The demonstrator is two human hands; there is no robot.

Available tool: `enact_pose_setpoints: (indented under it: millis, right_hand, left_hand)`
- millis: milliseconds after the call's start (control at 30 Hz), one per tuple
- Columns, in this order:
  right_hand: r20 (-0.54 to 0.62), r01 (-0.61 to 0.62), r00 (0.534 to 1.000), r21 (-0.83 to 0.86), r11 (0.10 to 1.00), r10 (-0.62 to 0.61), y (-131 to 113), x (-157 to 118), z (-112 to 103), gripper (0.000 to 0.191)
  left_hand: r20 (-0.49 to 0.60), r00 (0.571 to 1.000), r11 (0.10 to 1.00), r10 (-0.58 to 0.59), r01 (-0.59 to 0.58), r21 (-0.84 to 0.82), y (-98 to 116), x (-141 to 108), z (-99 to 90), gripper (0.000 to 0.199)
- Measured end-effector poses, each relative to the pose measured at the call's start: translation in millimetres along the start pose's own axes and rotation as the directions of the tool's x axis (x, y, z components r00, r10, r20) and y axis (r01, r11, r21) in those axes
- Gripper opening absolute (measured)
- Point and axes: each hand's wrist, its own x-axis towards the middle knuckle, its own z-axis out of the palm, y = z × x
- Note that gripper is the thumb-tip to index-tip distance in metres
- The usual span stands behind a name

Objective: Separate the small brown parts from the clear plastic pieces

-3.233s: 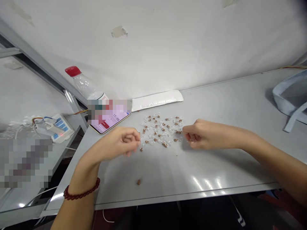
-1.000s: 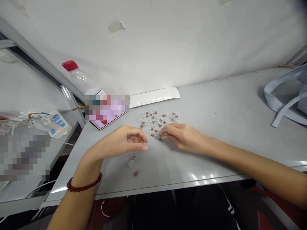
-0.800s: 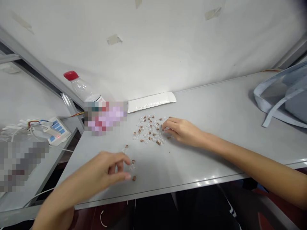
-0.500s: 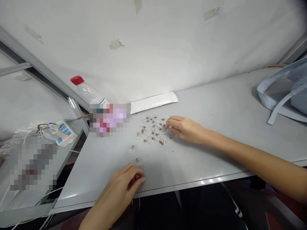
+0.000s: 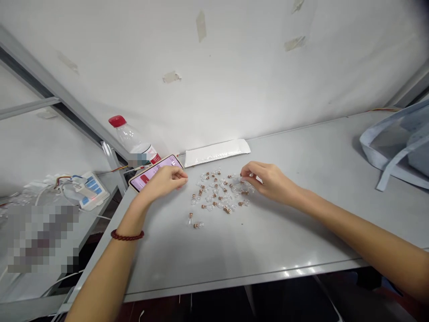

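Note:
Tiny clear glass bottles with cork stoppers (image 5: pixel 214 197) lie in a loose cluster on the grey table (image 5: pixel 201 264). At the cluster's right side, my right hand (image 5: pixel 264 179) pinches what looks like one small corked bottle, mostly hidden by the fingertips. My left hand (image 5: pixel 167 181), with a dark red bracelet (image 5: pixel 127 235) on its wrist, hovers by a phone (image 5: pixel 138 181), left of the cluster. Its fingers are curled together and no object shows in them. Two corked bottles (image 5: pixel 194 221) lie apart, nearer the front edge.
Behind the cluster, a white flat packet (image 5: pixel 217 152) lies along the wall. A red-capped plastic bottle (image 5: pixel 129 134) stands behind the phone. A pale blue cloth bag (image 5: pixel 395 143) rests at the right. On a lower surface at left are a power strip (image 5: pixel 94 192) and cables.
My left hand has moved from the table's front edge up and away to beside the phone. My right hand stays at the cluster's right side. One front bottle now lies turned differently.

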Motion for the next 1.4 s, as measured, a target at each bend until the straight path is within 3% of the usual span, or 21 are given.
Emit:
enact_pose_setpoints:
  millis: [167, 333, 467, 533, 600, 700, 800, 867, 967, 1233, 1400]
  right_hand:
    - [0.065, -0.017, 0.998, -0.086, 0.996, 0.022, 3.3, -3.1, -1.4, 0.011]
    - [0.157, -0.015, 0.987, -0.135, 0.991, 0.036, -1.9, -6.1, 5.1, 0.016]
    - [0.156, -0.036, 0.986, -0.122, 0.992, 0.055, -1.5, -5.5, 6.5, 0.016]
    - [0.152, -0.026, 0.987, -0.121, 0.992, 0.045, 0.9, -4.7, 5.1, 0.017]
    - [0.146, 0.002, 0.989, -0.124, 0.992, 0.016, 3.5, -3.7, 2.9, 0.017]
    - [0.088, 0.034, 0.996, -0.108, 0.994, -0.024, 5.7, -2.3, -0.1, 0.016]
    - [0.041, 0.024, 0.999, -0.077, 0.997, -0.021, 4.1, -1.7, 0.1, 0.013]
    - [0.061, 0.011, 0.998, -0.063, 0.998, -0.007, 2.0, -2.0, 2.3, 0.013]
    - [0.121, -0.008, 0.993, -0.047, 0.999, 0.014, -0.3, -2.7, 6.8, 0.014]
    - [0.209, -0.049, 0.976, -0.039, 0.998, 0.056, -1.8, -3.0, 10.9, 0.017]
    - [0.111, -0.009, 0.994, -0.025, 1.000, 0.012, -1.4, -2.2, 4.5, 0.015]
  left_hand:
    - [-0.081, 0.996, 0.996, 0.028, -0.021, 0.081, -24.0, 3.4, 12.9, 0.025]
    - [-0.124, 0.986, 0.969, 0.113, -0.082, 0.233, -23.1, -5.1, 10.4, 0.026]
    - [-0.131, 0.984, 0.971, 0.118, -0.087, 0.221, -20.4, -6.3, 8.1, 0.029]
    - [-0.067, 0.996, 0.990, 0.062, -0.053, 0.131, -17.2, -11.2, 2.2, 0.032]
    - [0.112, 0.994, 1.000, -0.011, 0.010, 0.016, -12.1, -18.9, -5.6, 0.034]
    - [0.382, 0.922, 0.997, -0.068, 0.080, -0.015, -2.9, -30.1, -11.2, 0.031]
    - [0.534, 0.840, 0.995, -0.093, 0.098, 0.020, 4.6, -34.7, -2.5, 0.028]
    - [0.569, 0.818, 0.996, -0.088, 0.082, 0.037, 7.8, -34.7, 7.4, 0.021]
    - [0.557, 0.828, 0.998, -0.061, 0.048, 0.038, 10.0, -34.0, 17.6, 0.012]
    - [0.548, 0.833, 0.997, -0.076, 0.068, 0.036, 11.0, -38.8, 13.0, 0.030]
    - [0.615, 0.786, 0.998, -0.063, 0.064, 0.020, 21.2, -48.8, 22.7, 0.032]
